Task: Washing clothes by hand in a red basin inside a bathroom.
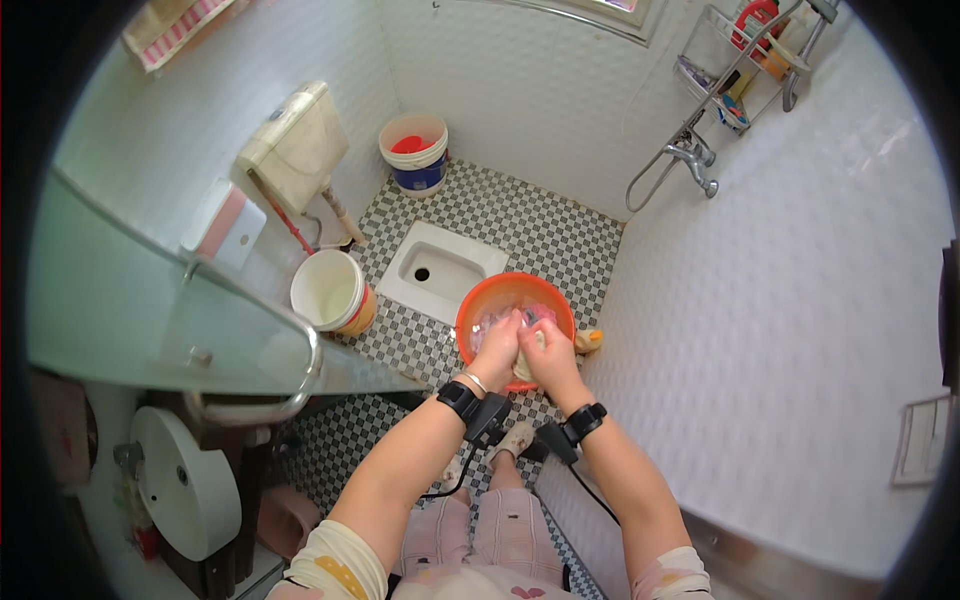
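Cloth (523,368) of a pale cream shade hangs between the two hands, above the near part of an orange basin (484,293). The visible strip of it is longer than wide; its long axis runs steeply in the view, the upper end at the fingers and the lower end pointing down toward the person and slightly left. How far it reaches behind the fingers cannot be told. The left hand (497,352) points away from the person and a little right, its fingers curled in and closed on the cloth; the right hand (550,356) leans in from the other side, pointing away and slightly left, its fingers bent and pinched onto the same piece. Their fingertips come close together, partly hiding the grip. Pink laundry (541,311) lies bunched in the basin beyond the hands, with no clear direction. The round basin stands on the checkered floor (560,205), just beside the near right corner of a white squat toilet (462,268), whose length slants from upper left to lower right.
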Demonstrator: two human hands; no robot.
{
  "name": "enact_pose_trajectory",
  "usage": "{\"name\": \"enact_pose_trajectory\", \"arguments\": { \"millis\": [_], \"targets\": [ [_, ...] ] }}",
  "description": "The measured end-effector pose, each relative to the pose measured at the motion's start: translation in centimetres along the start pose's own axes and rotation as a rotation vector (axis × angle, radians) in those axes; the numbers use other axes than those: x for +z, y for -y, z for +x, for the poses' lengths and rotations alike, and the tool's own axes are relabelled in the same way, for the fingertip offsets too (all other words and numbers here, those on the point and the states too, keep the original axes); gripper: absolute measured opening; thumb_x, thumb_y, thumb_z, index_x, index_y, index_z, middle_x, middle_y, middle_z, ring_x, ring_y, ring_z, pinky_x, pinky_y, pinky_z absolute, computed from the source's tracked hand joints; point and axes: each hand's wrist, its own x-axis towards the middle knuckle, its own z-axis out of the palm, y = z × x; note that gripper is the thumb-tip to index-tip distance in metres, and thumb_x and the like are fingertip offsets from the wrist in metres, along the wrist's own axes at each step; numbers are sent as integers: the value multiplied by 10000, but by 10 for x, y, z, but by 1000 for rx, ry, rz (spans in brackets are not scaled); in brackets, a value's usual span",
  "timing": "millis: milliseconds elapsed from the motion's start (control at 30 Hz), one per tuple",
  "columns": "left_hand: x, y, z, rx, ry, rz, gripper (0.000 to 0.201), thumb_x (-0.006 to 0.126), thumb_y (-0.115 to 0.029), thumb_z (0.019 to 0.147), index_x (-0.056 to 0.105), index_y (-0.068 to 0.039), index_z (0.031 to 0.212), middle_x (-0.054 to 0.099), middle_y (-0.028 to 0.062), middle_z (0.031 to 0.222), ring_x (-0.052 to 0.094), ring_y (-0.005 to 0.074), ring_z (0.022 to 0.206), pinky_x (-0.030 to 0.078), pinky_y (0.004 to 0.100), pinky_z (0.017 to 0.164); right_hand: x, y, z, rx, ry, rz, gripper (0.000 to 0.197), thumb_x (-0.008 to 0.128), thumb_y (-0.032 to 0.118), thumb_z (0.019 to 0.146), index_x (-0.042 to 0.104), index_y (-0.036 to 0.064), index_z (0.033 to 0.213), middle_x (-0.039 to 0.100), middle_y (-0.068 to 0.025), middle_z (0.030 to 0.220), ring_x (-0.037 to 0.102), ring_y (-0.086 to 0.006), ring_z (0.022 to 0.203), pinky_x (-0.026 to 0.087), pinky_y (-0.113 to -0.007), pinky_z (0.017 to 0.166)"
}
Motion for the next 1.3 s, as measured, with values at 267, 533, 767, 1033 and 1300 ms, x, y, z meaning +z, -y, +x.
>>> {"name": "enact_pose_trajectory", "arguments": {
  "millis": [267,533,767,1033,1300],
  "targets": [
    [-19,-2,-136,-17,16,-54,311,392,-266,1022,544,-13,1122,631,109,1063,635,200,944,531,334,808,8,68,-89,39,-147,156,240,663,222,847,607,3,929,636,-161,975,627,-229,870,490,-327,760],
    [-28,26,-273,106,-193,-96,346,435,-353,1010,585,-41,1020,623,55,887,605,138,745,501,293,637,42,122,-189,-285,26,-96,249,592,184,883,519,-1,733,534,-194,709,544,-377,692,436,-438,614],
    [-69,59,-402,254,-249,-294,376,463,-381,995,585,-25,1001,635,68,875,640,176,729,533,324,674,76,158,-298,-259,316,44,287,601,301,897,572,16,878,635,-227,831,621,-365,742,486,-386,647],
    [-116,111,-574,617,-600,-386,258,514,-284,978,599,-40,965,620,51,827,626,145,732,520,317,663,101,176,-419,183,1158,615,255,666,144,852,526,55,1046,593,-18,932,555,-81,822,468,-243,715],
    [-155,188,-726,668,-745,-554,378,477,-391,983,588,-30,991,607,40,818,587,132,721,479,280,613,153,275,-599,-994,993,102,157,666,173,838,579,43,831,596,-174,843,575,-385,727,471,-438,609]
  ]
}}
